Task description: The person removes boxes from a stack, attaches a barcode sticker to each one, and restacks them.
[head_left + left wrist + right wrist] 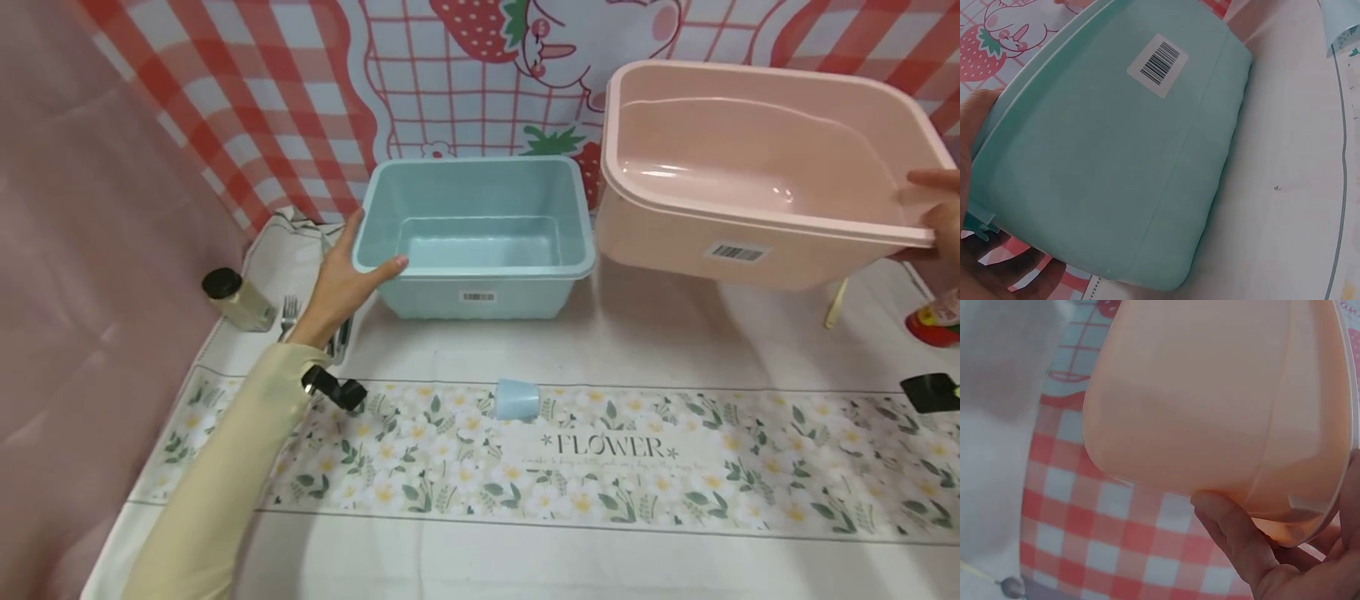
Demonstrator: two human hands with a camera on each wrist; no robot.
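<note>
A light blue plastic tub (480,296) with a barcode label stands on the table against the back cloth. My left hand (341,279) grips its left end, the thumb over the rim and the fingers along the outside. In the left wrist view the fingers (1029,272) curl below the rim. My right hand (947,221), partly cut off at the frame's edge, holds a pink tub (675,242) by its right end. This tub hangs tilted above the table. The right wrist view has the thumb (1225,522) against its outer wall.
A pale blue cup (517,400) lies on the flowered strip. On the left are a black-capped jar (243,302) and a fork (290,312). Toward the right lie a pale handle (836,304) and a red-based bottle (933,325). A checked cloth (300,92) hangs behind.
</note>
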